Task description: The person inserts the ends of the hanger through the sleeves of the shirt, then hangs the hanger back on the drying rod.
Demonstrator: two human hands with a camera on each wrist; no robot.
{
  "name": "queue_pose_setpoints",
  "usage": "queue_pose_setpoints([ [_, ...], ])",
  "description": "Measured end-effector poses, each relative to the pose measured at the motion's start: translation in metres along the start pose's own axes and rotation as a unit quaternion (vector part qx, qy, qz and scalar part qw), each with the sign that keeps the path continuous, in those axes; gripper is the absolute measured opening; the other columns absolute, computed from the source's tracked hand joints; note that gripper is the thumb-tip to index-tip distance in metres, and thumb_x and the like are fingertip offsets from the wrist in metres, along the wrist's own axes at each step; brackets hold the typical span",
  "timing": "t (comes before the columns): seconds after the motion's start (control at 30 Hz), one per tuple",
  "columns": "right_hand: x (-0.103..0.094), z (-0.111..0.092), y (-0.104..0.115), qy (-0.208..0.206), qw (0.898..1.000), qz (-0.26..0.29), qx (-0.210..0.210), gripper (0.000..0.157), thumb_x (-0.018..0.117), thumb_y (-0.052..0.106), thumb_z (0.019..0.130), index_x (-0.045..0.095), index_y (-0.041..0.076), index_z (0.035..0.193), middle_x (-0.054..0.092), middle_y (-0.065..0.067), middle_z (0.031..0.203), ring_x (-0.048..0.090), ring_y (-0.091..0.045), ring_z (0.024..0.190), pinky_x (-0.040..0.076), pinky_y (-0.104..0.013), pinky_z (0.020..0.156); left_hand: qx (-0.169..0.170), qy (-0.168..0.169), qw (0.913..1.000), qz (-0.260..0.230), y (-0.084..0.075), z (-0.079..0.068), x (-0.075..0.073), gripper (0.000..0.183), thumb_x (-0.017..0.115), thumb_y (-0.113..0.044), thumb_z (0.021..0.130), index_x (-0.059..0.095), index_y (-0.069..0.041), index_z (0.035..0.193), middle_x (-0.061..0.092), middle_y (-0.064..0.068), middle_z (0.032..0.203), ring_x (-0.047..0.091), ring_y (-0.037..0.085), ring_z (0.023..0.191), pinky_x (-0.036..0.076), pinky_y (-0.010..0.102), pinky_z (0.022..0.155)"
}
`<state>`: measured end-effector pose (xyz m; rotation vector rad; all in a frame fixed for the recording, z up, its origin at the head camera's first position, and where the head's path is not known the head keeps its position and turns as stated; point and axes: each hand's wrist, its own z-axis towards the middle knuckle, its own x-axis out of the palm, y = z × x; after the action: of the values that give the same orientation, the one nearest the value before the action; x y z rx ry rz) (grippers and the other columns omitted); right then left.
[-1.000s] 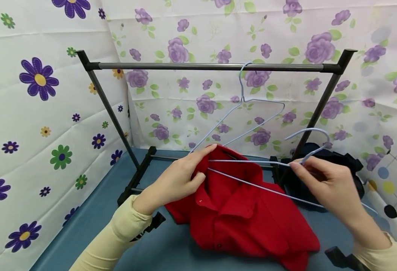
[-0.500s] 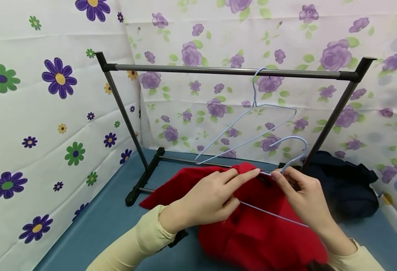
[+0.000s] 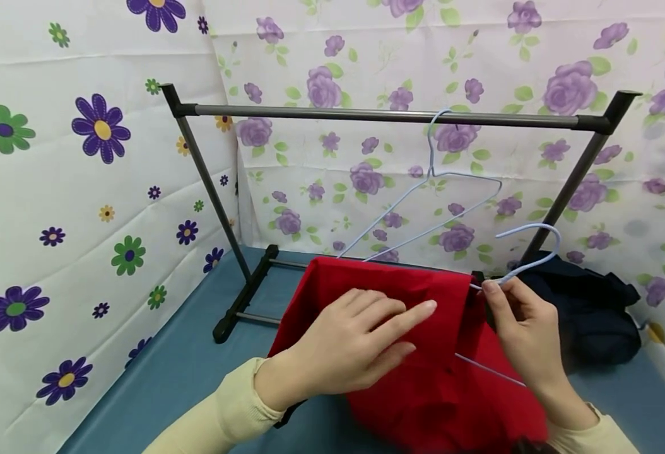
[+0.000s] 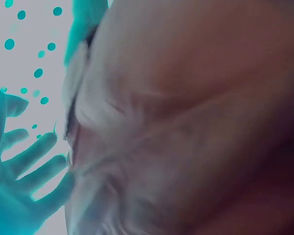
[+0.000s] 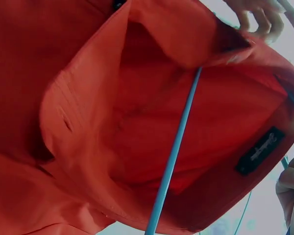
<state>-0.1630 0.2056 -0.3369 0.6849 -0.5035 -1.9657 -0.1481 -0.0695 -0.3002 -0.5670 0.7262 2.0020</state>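
A red shirt (image 3: 400, 284) hangs spread over one end of a light blue wire hanger (image 3: 557, 243), most of whose frame is hidden inside the cloth. My right hand (image 3: 528, 328) pinches this hanger at the base of its hook. Loosely extended, the fingers of my left hand (image 3: 355, 343) lie over the front of the shirt. In the left wrist view the left hand (image 4: 27, 186) has its fingers spread beside the cloth. Through the collar opening in the right wrist view, the hanger's lower bar (image 5: 174, 152) runs into the shirt, near a dark label (image 5: 259, 151).
Behind the shirt stands a dark metal rack with a top rail (image 3: 310, 113). A second blue hanger (image 3: 431, 148) hangs from that rail. A folded dark navy garment (image 3: 599, 321) lies at the right on the blue tabletop (image 3: 173, 391). Flowered sheets (image 3: 332, 189) enclose the back and left.
The shirt's left side has been drawn up and spread flat over the hanger. My left hand has moved right and released its grip on the collar. The right hand keeps pinching the hanger.
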Motion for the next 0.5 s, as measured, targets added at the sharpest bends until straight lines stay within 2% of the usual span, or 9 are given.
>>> queue_pose_setpoints([
  [0.1,-0.005,0.001,0.000,-0.003,1.000,0.012,0.013,0.011,0.061,-0.006,0.097,0.067,-0.002,0.089,0.046,0.005,0.060,0.039,-0.006,0.051,0.033,-0.023,0.045,-0.001,-0.078,0.9947,0.068,0.008,0.000,-0.002,0.046,0.066,-0.022,0.095,0.061,-0.007,0.138,0.064,0.010,0.116,0.059,0.025,0.106,0.048,0.037,0.099],
  [0.17,-0.007,0.002,0.001,0.001,1.000,0.018,0.017,0.010,0.060,-0.006,0.097,0.067,-0.003,0.090,0.046,0.005,0.059,0.038,-0.006,0.050,0.032,-0.024,0.043,-0.020,-0.102,0.9880,0.114,0.016,0.000,-0.002,0.042,0.062,-0.024,0.098,0.062,-0.006,0.136,0.062,0.014,0.123,0.057,0.030,0.113,0.044,0.043,0.104],
  [0.23,-0.009,0.002,0.003,0.006,1.000,0.024,0.019,0.010,0.060,-0.007,0.097,0.067,-0.003,0.090,0.046,0.005,0.059,0.037,-0.007,0.050,0.032,-0.025,0.043,-0.040,-0.099,0.9818,0.157,0.025,0.000,-0.001,0.040,0.057,-0.030,0.103,0.062,-0.006,0.135,0.062,0.013,0.125,0.056,0.031,0.116,0.042,0.047,0.106],
  [0.33,-0.010,0.003,0.006,0.017,0.999,0.034,-0.001,0.011,0.060,-0.010,0.095,0.068,-0.003,0.089,0.045,0.006,0.058,0.036,-0.006,0.050,0.031,-0.024,0.043,-0.045,-0.060,0.9786,0.192,0.036,-0.002,0.000,0.040,0.051,-0.036,0.106,0.067,-0.008,0.129,0.069,0.009,0.116,0.062,0.027,0.109,0.045,0.045,0.104],
  [0.4,-0.009,0.003,0.006,0.026,0.999,0.041,-0.018,0.012,0.062,-0.011,0.093,0.068,-0.003,0.087,0.044,0.006,0.059,0.035,-0.005,0.050,0.030,-0.024,0.044,-0.031,-0.039,0.9797,0.194,0.041,-0.004,0.002,0.034,0.057,-0.034,0.104,0.071,-0.008,0.122,0.073,0.005,0.104,0.066,0.022,0.098,0.050,0.040,0.096],
  [0.5,-0.006,0.004,0.006,0.041,0.997,0.052,-0.038,0.011,0.063,-0.012,0.092,0.068,-0.003,0.087,0.046,0.005,0.059,0.034,-0.004,0.050,0.030,-0.023,0.045,-0.009,-0.028,0.9836,0.178,0.044,-0.007,0.005,0.026,0.067,-0.029,0.099,0.074,-0.009,0.114,0.074,0.001,0.092,0.068,0.017,0.083,0.054,0.030,0.078],
])
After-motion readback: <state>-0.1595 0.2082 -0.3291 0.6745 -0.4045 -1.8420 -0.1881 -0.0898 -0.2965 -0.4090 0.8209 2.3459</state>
